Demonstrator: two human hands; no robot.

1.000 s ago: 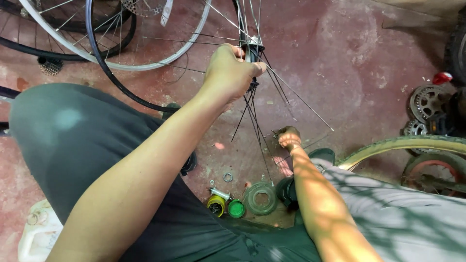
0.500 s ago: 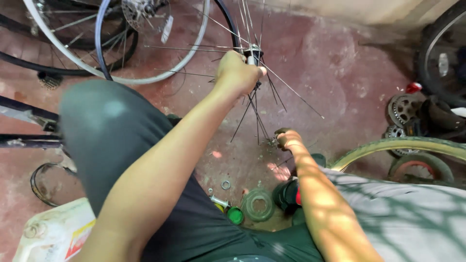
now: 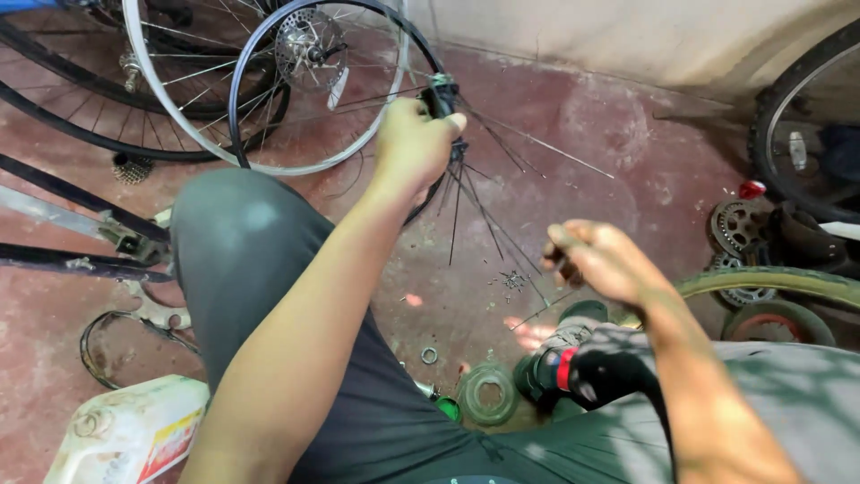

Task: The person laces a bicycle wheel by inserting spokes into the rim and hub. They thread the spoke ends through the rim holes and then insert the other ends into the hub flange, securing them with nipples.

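Head view, read outward from my own lap, with the wheel hub [image 3: 443, 94] as landmark. Nearest me, well below the hub, my grey-trousered left knee [image 3: 242, 242] rises at centre left; a white plastic jug [image 3: 125, 435] lies at the lower left corner. Just below and right of the knee, on the red floor [image 3: 627, 152], I see a round greenish disc part [image 3: 488, 393], a small metal ring [image 3: 429, 355] and a black-and-red cylindrical tool [image 3: 551, 372]. My right hand [image 3: 600, 260] hovers below and right of the hub, palm down, fingers loosely curled together; I cannot tell whether it pinches anything, though thin loose spokes [image 3: 484, 206] fan down from the hub toward it. A scatter of tiny metal bits [image 3: 511, 280] lies on the floor between that hand and the hub. My left arm stretches forward over the knee, and my left hand [image 3: 414, 148] is clamped on the hub, thumb pressed against its top, raised above the floor. Beyond the hub, to its left, a silver rim [image 3: 143, 76] and a black rim with a disc rotor [image 3: 309, 45] overlap. Far right of the hub stand stacked sprockets [image 3: 739, 229], a yellow-green tyre [image 3: 770, 282] and a black tyre [image 3: 775, 108] against the wall.
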